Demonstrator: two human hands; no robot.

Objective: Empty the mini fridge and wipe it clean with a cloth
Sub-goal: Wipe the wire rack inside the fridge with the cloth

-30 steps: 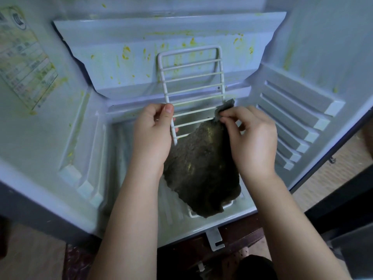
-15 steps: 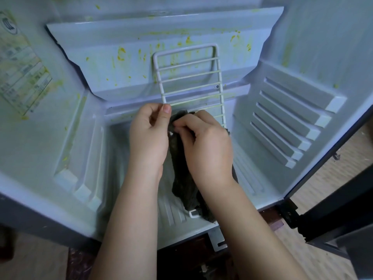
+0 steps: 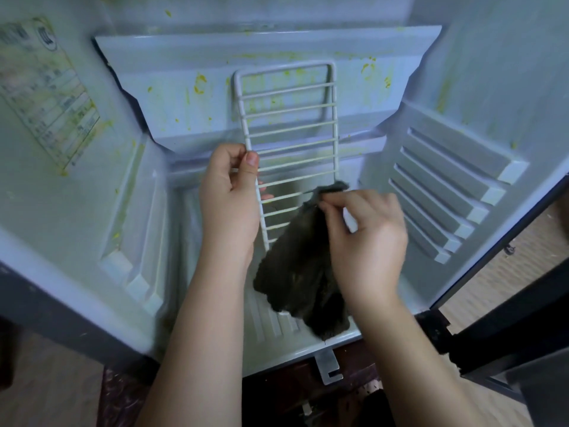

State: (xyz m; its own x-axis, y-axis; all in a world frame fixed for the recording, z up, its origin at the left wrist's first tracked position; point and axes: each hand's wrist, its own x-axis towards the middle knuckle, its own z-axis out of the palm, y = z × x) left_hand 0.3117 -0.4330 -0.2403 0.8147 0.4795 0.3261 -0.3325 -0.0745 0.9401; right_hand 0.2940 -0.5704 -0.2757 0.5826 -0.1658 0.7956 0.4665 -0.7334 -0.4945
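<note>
The wire rack (image 3: 289, 118) leans upright across the frame's centre, blocking my way to the back wall (image 3: 172, 97). The hanging cloth (image 3: 301, 272) fills lower centre. I see open fridge floor (image 3: 189, 257) at centre left; shelf rails (image 3: 446, 192) jut from the right wall (image 3: 498, 81).

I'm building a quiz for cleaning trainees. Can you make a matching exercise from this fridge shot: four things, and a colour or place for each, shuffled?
Things:
1 rack
2 cloth
3 label
4 back panel

Descriptions:
a dark, pinched by the right hand
b stuck on a side wall
c white, gripped by the left hand
d spattered with yellow

Pairs: 1c, 2a, 3b, 4d.
</note>
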